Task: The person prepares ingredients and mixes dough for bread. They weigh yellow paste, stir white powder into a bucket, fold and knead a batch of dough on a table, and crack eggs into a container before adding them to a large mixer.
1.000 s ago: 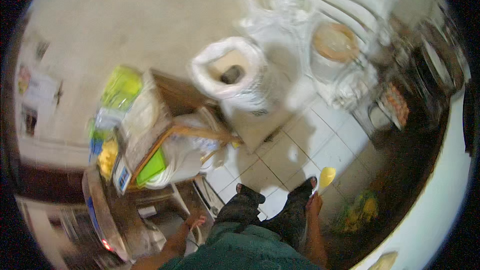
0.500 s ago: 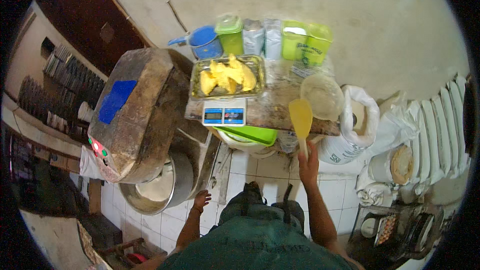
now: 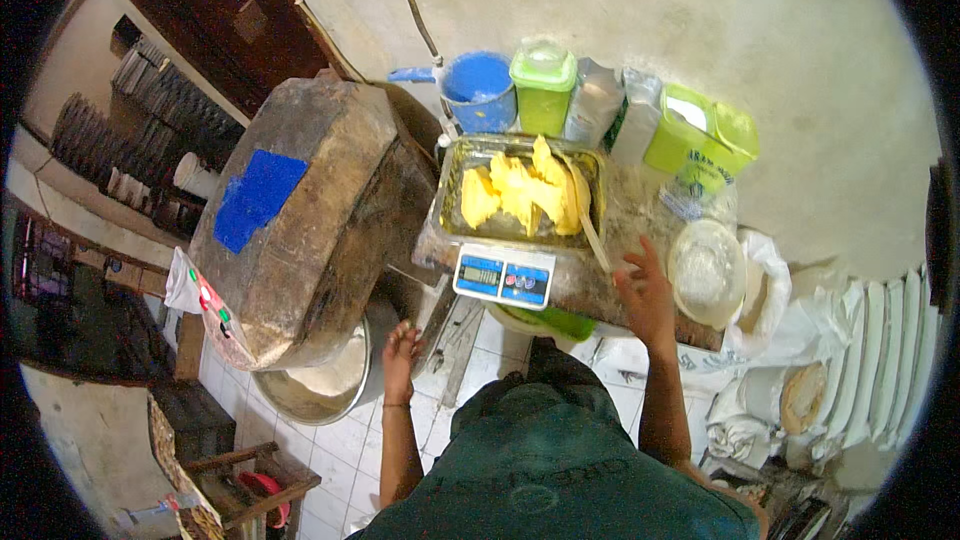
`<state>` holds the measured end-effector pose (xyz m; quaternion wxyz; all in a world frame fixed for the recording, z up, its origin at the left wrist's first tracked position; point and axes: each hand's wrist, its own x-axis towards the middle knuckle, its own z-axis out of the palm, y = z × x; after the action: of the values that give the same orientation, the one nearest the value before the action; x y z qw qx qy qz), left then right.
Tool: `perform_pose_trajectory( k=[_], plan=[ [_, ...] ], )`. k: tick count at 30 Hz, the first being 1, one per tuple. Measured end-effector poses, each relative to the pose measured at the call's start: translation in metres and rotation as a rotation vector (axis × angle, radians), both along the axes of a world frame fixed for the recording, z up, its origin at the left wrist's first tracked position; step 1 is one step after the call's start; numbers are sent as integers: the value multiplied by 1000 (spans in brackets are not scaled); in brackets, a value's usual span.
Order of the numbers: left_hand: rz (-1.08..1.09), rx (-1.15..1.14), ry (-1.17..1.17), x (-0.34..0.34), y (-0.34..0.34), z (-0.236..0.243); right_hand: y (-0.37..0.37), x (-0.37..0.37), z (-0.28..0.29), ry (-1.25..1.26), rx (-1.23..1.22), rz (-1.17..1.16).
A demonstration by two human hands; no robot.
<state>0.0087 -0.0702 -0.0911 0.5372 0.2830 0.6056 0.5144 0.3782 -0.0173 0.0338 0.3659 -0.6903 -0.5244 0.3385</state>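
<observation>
Now that the spatula (image 3: 595, 240) leans in the tray (image 3: 453, 208), the right hand (image 3: 647, 292) — grip uncurled — is empty.

Bright yellow in the lumps (image 3: 515, 190), against a silvery-grey tray (image 3: 520, 241). Pale cream along the spatula handle (image 3: 597, 242). White on the scale (image 3: 504, 276), with a blue front panel. Mid-blue on the jug (image 3: 477, 90); lime green on the paler-lidded tub (image 3: 543, 100) and the open box (image 3: 665, 146). Worn brown, dusted whitish, across the surface (image 3: 590, 292). Mottled brown over the machine (image 3: 325, 140), broken by a plain royal-blue patch (image 3: 260, 200) and a red strip (image 3: 213, 307) dotted with green and white buttons. Off-white inside the grey bowl (image 3: 374, 355). Dark green on the shirt (image 3: 560, 455). White with a dark grid on the floor tiles (image 3: 340, 450). Beige on the wall (image 3: 800, 60).
</observation>
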Motion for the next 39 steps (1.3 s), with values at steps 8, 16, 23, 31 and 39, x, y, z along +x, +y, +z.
perform_pose_trajectory(
  k=[8, 16, 23, 31, 39],
  plan=[
    [-144, 244, 23, 53, 150, 80, 98, 39, -44, 467, 151, -103],
    [-280, 249, -352, 47, 177, 79, 131, 20, -33, 587, 28, -239],
    [-400, 111, -483, 34, 193, 71, 149, 8, -21, 669, -81, -420],
    [-512, 320, -258, 25, 205, 67, 128, -10, -14, 465, -58, -471],
    [-836, 362, -100, 80, 186, 141, -15, 5, 13, 555, 241, -805]
  ],
)
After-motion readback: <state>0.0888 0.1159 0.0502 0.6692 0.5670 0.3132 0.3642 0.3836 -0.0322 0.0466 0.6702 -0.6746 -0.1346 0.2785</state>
